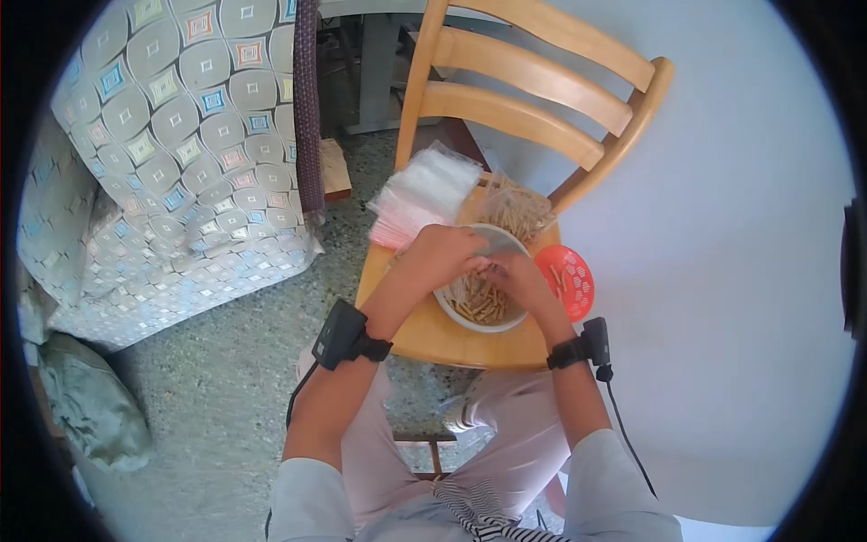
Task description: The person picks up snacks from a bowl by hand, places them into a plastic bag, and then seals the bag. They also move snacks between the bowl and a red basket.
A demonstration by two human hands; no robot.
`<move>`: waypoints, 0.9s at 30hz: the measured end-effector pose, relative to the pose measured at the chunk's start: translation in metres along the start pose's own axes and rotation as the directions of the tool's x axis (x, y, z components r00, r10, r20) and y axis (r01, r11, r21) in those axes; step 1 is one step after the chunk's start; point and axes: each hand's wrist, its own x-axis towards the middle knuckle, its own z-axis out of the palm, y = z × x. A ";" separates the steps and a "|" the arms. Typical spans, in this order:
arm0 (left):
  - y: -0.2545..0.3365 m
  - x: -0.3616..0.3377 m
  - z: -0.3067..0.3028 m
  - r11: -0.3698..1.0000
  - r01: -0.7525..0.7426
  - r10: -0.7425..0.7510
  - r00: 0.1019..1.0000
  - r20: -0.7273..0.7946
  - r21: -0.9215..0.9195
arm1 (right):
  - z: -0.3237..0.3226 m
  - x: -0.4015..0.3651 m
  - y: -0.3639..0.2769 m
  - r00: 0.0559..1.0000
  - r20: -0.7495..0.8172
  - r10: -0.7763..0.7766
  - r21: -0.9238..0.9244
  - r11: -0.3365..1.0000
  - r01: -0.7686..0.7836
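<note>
Fingers of left hand (pixel 449 256) and right hand (pixel 522 278) bunched on tan wooden sticks (pixel 479 305) in round white bowl (pixel 471 326) (mostly full, seemingly much left).

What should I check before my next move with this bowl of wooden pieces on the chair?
1. Bowl sits fully on the chair seat: ok.
2. Wooden pieces present in the bowl: ok.
3. Stack of clear bags lies close beyond the left hand: ok.
4. Right hand actually grips a piece: cannot tell.
5. Red perforated dish fully supported at the seat edge: cannot tell.
</note>
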 end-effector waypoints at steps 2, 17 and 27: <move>-0.002 0.003 0.008 0.999 -0.032 0.032 0.999 0.015 -0.006 | 0.004 0.003 0.008 1.000 -0.014 0.013 0.064 0.998 -0.012; -0.015 0.018 0.041 0.976 0.109 -0.157 0.952 0.264 0.188 | 0.020 0.013 0.030 0.991 -0.115 0.074 0.256 0.966 -0.043; -0.022 0.008 0.032 0.987 0.145 -0.136 0.982 0.132 -0.064 | 0.020 0.005 -0.012 0.934 -0.346 0.089 0.179 0.983 -0.027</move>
